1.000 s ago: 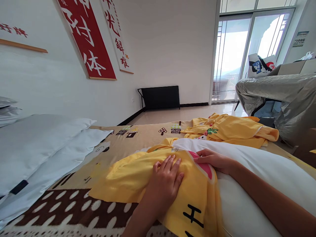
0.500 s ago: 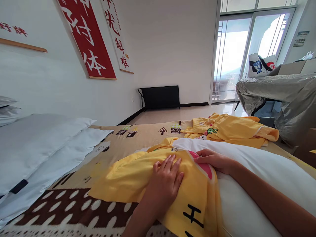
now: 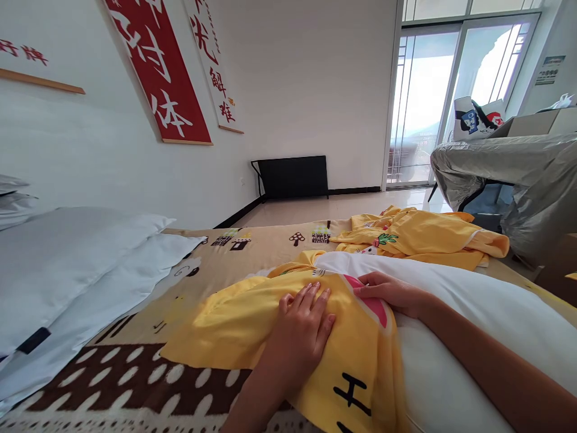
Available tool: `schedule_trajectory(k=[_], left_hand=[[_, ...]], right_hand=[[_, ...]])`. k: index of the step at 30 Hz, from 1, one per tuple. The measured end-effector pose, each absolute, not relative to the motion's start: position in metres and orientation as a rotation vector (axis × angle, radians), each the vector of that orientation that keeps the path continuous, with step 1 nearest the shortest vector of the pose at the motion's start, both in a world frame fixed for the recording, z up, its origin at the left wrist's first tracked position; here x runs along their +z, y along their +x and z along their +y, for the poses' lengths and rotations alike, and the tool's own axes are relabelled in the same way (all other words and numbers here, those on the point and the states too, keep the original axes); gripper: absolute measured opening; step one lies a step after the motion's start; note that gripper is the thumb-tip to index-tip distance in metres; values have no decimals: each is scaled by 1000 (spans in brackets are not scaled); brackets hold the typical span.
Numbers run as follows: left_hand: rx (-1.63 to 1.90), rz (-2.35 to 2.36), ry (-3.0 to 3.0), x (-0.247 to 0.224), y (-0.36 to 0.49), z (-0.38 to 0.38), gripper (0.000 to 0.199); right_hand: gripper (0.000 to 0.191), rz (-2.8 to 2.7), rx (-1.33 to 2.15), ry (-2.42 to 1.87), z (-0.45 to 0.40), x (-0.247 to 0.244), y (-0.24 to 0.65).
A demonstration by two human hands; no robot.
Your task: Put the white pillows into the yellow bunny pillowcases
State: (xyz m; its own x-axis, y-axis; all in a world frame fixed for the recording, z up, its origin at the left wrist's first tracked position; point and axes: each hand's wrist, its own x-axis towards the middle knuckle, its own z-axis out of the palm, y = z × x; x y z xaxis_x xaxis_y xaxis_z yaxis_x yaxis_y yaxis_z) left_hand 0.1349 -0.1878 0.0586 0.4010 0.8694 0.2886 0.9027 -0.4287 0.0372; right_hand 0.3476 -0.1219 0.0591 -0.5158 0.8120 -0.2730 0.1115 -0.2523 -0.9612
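A yellow cloth cover with a pink patch and black letters lies partly over a white pillow. My left hand rests on the yellow cover, palm down with fingers spread. To its right, my right hand has its thumb and fingers closed on the cover's edge at the pink patch. The white filling shows from beneath the cover on the right side, under my right forearm.
White pillows lie on the left of the patterned bedspread. More yellow fabric is heaped at the far right edge. Beyond stand a black folded panel and a table with silvery covering.
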Motion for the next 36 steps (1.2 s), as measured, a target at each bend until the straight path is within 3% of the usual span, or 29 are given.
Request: schedule_trajectory(k=[36], left_hand=[[-360, -1662, -2543, 58, 134, -186, 45]], right_hand=[[31, -1550, 1720, -1192, -121, 56, 348]])
